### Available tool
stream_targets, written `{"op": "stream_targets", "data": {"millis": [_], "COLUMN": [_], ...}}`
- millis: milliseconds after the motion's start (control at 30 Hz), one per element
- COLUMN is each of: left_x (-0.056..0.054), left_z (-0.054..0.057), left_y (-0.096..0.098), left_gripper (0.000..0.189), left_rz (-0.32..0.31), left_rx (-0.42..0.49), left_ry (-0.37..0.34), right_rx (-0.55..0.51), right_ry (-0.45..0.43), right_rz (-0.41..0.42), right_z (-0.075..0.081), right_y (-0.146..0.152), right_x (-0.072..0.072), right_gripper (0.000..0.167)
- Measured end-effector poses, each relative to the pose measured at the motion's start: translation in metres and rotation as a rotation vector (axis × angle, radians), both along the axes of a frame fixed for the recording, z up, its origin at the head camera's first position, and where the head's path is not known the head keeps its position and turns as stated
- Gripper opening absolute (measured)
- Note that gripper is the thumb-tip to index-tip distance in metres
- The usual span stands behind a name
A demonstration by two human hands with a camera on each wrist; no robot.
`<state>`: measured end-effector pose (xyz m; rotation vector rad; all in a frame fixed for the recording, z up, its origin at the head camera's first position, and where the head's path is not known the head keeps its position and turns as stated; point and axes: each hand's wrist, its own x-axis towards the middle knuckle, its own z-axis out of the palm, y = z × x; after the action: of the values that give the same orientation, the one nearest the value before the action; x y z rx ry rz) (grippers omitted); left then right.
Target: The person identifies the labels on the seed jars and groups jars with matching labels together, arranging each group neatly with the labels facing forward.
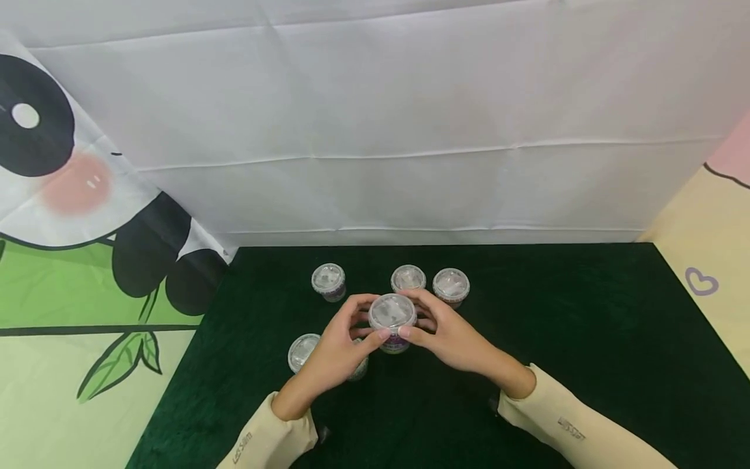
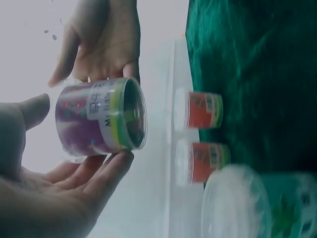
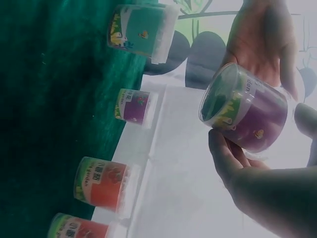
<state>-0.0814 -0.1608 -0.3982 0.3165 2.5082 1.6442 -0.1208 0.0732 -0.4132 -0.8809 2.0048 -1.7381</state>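
Observation:
Both hands hold one lidded clear plastic tub (image 1: 392, 319) with a purple printed label above the dark green cloth. My left hand (image 1: 335, 345) grips its left side, thumb near the lid and fingers toward the base, as the left wrist view shows. From the right, my right hand (image 1: 456, 333) grips the same tub (image 3: 252, 111). The tub is tilted in the right wrist view, and its clear base is visible. Below the left hand, a green tub (image 1: 359, 371) is partly hidden, and another tub (image 1: 302, 350) shows beside the wrist.
Toward the back of the cloth (image 1: 556, 326) stand a smaller purple tub (image 3: 132, 106) and two red-labelled tubs (image 3: 101, 181), (image 2: 210, 162). A teal tub (image 2: 285, 203) stands nearer. White fabric (image 1: 398, 130) hangs behind; printed sheets cover both sides.

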Motion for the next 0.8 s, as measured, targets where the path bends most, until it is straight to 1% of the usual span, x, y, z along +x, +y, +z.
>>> {"op": "stream_targets", "data": {"millis": [67, 233, 300, 433, 600, 800], "left_x": [-0.006, -0.021, -0.027, -0.041, -0.058, -0.072], "left_z": [0.001, 0.002, 0.000, 0.003, 0.004, 0.002], "left_y": [-0.006, -0.017, -0.020, -0.025, -0.029, -0.040], "left_gripper": [0.055, 0.054, 0.054, 0.054, 0.055, 0.055], "left_rz": [-0.025, -0.058, -0.055, -0.050, -0.043, -0.076], "left_rx": [-0.006, -0.019, -0.039, -0.061, -0.092, -0.111], "left_ry": [0.002, -0.010, -0.019, -0.019, -0.029, -0.032], "right_rx": [0.002, 0.026, 0.032, 0.037, 0.045, 0.074], "right_ry": [0.010, 0.051, 0.062, 0.083, 0.093, 0.124], "right_rz": [0.006, 0.019, 0.028, 0.051, 0.078, 0.085], "right_z": [-0.001, -0.006, -0.008, -0.004, -0.004, -0.006], "right_y": [-0.004, -0.012, -0.014, -0.019, -0.022, -0.030], "right_x": [-0.006, -0.023, -0.030, -0.047, -0.068, -0.080], "right_gripper": [0.063, 0.062, 0.061, 0.061, 0.061, 0.061]}}
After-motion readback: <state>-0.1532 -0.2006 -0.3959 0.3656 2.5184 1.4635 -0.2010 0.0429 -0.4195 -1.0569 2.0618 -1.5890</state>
